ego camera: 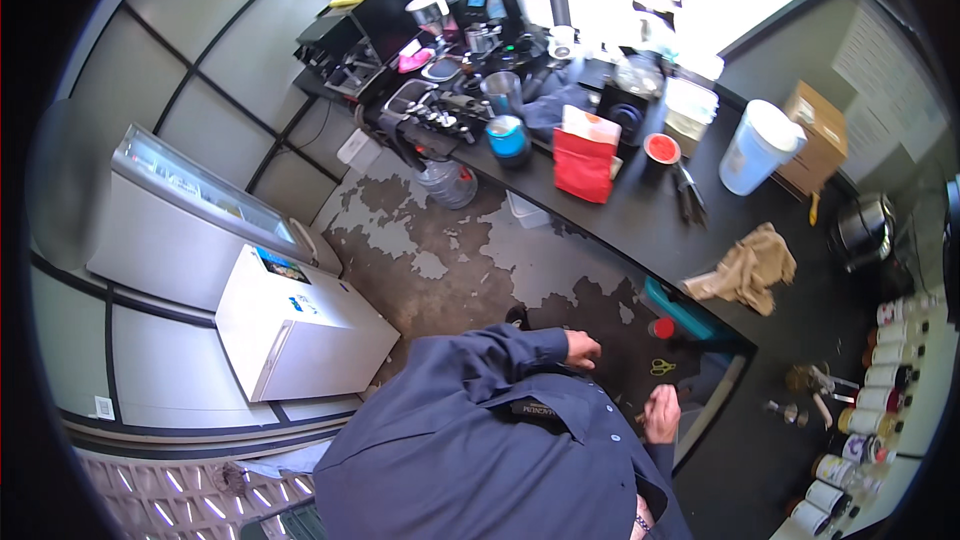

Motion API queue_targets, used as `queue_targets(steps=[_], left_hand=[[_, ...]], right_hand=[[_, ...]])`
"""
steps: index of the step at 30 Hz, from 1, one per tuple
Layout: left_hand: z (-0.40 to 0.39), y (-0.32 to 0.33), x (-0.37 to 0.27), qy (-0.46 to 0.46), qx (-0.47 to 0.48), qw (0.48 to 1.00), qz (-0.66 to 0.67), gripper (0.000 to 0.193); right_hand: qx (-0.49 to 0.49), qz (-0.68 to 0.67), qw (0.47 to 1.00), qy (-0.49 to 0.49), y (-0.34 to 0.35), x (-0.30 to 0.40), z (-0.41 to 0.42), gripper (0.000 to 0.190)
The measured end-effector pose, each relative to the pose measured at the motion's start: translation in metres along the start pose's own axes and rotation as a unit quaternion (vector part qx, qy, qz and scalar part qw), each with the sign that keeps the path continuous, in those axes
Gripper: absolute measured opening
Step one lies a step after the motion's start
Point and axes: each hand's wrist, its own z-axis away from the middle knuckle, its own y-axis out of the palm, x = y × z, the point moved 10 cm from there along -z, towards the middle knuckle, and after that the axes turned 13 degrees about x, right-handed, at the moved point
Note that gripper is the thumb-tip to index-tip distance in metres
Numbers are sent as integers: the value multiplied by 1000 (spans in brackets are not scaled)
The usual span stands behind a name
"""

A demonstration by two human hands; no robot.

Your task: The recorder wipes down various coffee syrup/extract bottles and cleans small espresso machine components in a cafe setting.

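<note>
My left hand (583, 350) hangs in front of my dark shirt, its fingers loosely bent and nothing visible in it. Farther right, my right hand (661, 414) is curled near the counter corner; a thin brownish thing shows beside its fingers, but whether it is held is unclear. Yellow-handled scissors (662, 367) and a red-lidded container (661, 328) lie beyond my hands, below the counter's edge. On the black counter (645, 240) are a crumpled tan cloth (750, 268), a red bag (583, 165), tongs (688, 195) and a white-lidded plastic pitcher (757, 146).
Coffee grinders (491, 7) and an espresso machine (360, 37) stand at the far counter end. Bottles (874, 397) line the right wall near an electric kettle (862, 229). A white fridge (307, 330) stands left. A large water bottle (448, 184) is on the worn floor.
</note>
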Motion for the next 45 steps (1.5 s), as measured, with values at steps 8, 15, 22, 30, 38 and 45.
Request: queue_targets(steps=[8,15,22,30,38,45], left_hand=[[164,-112,168,-3,-256,941,222,37],[301,-235,278,17,-542,749,381,24],[436,-371,285,-80,-732,663,137,21],[440,-453,280,-229,-660,690,-188,33],[431,-484,290,-216,-608,739,-194,15],[488,-491,348,83,-723,642,240,19]], right_hand=[[95,-17,985,-142,89,209,-285,12],[193,-56,963,-182,259,318,-451,17],[167,111,964,-175,390,313,-575,33],[208,131,961,-125,429,303,-600,19],[250,165,948,-107,439,297,-610,18],[224,93,970,-14,434,289,-621,19]])
